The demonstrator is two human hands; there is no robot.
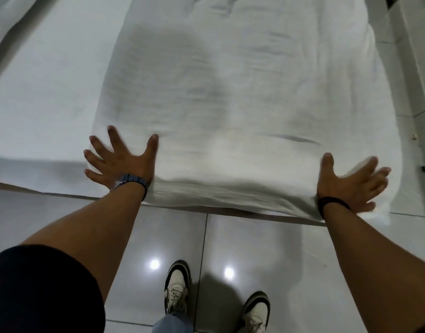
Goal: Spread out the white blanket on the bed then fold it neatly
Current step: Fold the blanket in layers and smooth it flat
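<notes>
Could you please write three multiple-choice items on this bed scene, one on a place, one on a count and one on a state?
1. Where is the left hand?
A. at the near left corner of the white blanket
B. on the floor
C. in a pocket

2. How many shoes show on the tiled floor?
A. none
B. two
C. four

3. How is the right hand held?
A. clenched in a fist
B. pinching a raised corner
C. open, fingers spread, flat on the blanket

Answers:
1 A, since its spread fingers rest at that corner on the bed.
2 B, a left shoe and a right shoe.
3 C, since nothing is gripped.
</notes>
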